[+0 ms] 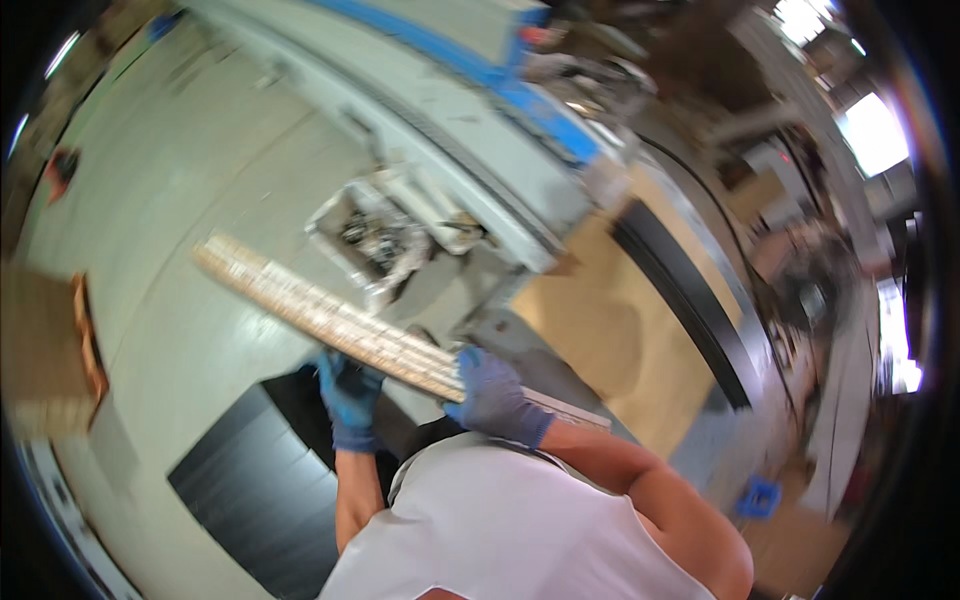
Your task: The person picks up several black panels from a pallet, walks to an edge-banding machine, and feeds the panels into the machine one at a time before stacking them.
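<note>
A long bundle of thin tan and whitish strips [325, 312] slants across the middle of the view, slightly blurred. My right hand [497, 398], in a blue glove, is closed over the bundle near its right end. At the near edge of the bundle is my left hand [352, 402], also gloved in blue; it grips from below, and its fingertips are partly hidden under the strips. Dark, glossy flat panels [255, 480] lie low to the left of my body, below my left hand.
Beyond the bundle stands an open box [325, 225] of small metal parts, lined with plastic. A long grey and blue machine [440, 120] crosses the back. On the right, a black strip [690, 300] lies on a tan-topped table [570, 310]. Stacked brown boards [40, 350] stand at the left.
</note>
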`<state>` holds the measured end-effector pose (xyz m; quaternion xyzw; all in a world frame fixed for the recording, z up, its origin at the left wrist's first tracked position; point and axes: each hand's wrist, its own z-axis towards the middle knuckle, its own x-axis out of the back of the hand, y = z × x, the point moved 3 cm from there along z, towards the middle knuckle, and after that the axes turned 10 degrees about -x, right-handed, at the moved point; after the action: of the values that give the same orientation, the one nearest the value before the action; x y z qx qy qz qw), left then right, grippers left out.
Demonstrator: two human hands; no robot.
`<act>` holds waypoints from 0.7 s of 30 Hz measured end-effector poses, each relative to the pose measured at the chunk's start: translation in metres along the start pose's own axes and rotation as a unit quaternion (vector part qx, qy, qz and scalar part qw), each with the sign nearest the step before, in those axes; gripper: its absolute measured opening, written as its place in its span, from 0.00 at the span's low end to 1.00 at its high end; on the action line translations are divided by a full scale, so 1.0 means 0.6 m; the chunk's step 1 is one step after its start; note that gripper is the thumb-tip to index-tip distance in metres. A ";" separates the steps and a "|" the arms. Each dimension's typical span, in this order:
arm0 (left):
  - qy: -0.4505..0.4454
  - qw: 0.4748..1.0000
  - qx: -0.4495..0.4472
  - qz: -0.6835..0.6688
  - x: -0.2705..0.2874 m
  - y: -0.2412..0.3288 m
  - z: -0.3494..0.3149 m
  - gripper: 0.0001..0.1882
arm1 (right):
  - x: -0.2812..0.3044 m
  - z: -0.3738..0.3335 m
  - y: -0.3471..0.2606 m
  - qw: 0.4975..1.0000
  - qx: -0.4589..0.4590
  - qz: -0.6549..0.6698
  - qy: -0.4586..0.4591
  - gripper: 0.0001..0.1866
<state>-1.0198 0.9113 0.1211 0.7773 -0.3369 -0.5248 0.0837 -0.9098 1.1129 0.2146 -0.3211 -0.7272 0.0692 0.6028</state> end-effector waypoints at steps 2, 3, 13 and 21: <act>0.057 0.998 -0.031 -0.009 -0.009 0.023 0.031 0.24 | -0.002 0.040 -0.018 0.999 0.027 0.031 0.008 0.38; 0.042 0.998 -0.036 -0.014 -0.003 0.034 0.053 0.23 | 0.001 0.061 -0.032 0.998 0.048 0.023 0.032 0.38; 0.057 0.984 -0.154 -0.063 -0.025 0.215 0.203 0.18 | -0.030 0.306 -0.178 0.988 0.152 0.020 -0.017 0.39; 0.049 0.961 -0.271 0.008 0.009 0.448 0.324 0.29 | -0.033 0.558 -0.395 0.956 0.242 0.091 -0.138 0.33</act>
<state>-1.3053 0.7473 0.1625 0.7472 -0.1834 -0.5575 0.3120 -1.3080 1.0118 0.2253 -0.2182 -0.7324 0.3414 0.5472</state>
